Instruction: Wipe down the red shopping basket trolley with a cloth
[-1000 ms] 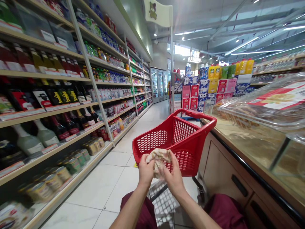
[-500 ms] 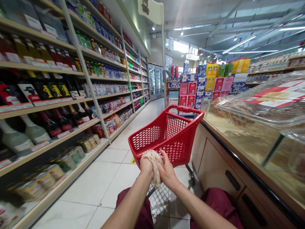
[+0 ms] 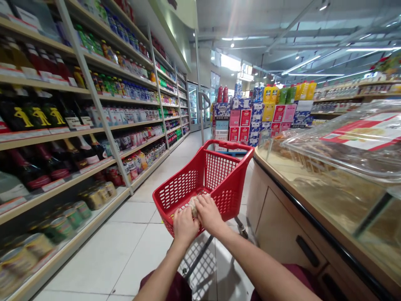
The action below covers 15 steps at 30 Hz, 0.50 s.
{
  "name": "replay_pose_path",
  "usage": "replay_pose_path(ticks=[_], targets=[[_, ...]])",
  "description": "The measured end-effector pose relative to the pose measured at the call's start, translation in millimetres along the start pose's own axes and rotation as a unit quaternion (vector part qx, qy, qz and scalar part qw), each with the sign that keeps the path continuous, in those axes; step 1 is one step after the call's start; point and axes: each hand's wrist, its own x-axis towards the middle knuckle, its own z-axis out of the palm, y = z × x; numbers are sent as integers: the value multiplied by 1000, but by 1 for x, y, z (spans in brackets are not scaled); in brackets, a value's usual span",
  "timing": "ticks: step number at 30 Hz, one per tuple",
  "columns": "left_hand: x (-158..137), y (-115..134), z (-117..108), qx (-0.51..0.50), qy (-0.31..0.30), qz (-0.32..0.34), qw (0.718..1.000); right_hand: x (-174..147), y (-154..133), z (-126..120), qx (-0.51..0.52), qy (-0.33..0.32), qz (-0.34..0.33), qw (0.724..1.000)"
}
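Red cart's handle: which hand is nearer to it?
Right. The right hand is short of the handle, on the camera's side; the left hand is farther back, left of the right.

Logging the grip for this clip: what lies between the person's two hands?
In the head view, a pale, crumpled cloth shows between the left hand and the right hand, mostly hidden by them.

Package lettering illegible throughout
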Motion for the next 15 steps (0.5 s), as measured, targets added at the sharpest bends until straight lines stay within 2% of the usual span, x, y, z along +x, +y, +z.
replay_pose_path(ticks=[2,4,7,9,12,15], targets=[[-8,-11,-3,19,17,7,1000,-5,-3,12,-13,-24,-82,996],[-16,-25,-9,37,28,14,999,-5,0,10,-17,-41,-128,991],[-28,-45,-19,41,45,20,998,7,4,-9,-4,-63,-77,995],[-35,-54,-25,35,49,16,998,12,-5,-21,11,-72,-40,997],[-42,-60,-35,18,35,4,999,3,-38,-26,41,-79,-66,994],[-45,-62,-44,-4,7,1,1000,-15,-72,-17,64,-74,-97,991]])
